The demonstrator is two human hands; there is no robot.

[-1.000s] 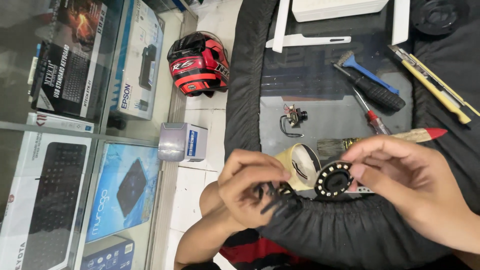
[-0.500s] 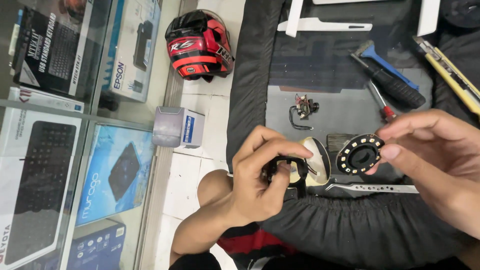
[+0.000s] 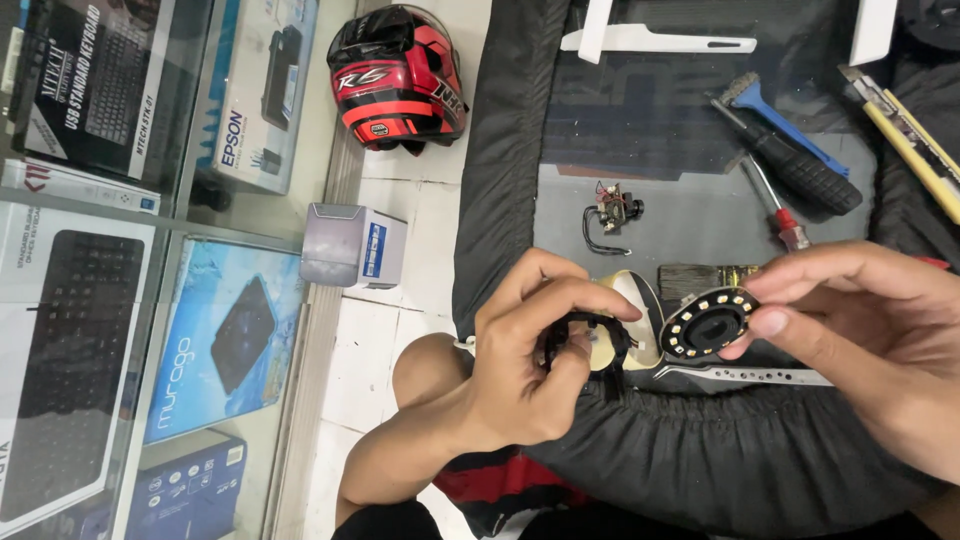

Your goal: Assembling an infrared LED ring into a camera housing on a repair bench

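Left hand (image 3: 525, 375) fingers closed on a black ring part (image 3: 585, 340), just left of the LED ring (image 3: 710, 323). Right hand (image 3: 865, 340) pinches the LED ring by its edge, above the dark cloth (image 3: 720, 470). Brush (image 3: 700, 278) just behind the LED ring, metal strip (image 3: 750, 375) just below it. Small wired module (image 3: 610, 212) and screwdriver (image 3: 775, 210) further back. Helmet (image 3: 398, 78) on the floor, well left.

Helmet (image 3: 398, 78): red and black, white lettering. Ring light (image 3: 708, 324): black, pale yellow dots. Cloth (image 3: 720, 470): black. Screwdriver (image 3: 775, 205): red collar. Knife (image 3: 915, 140): yellow. Brush (image 3: 775, 120): blue handle.
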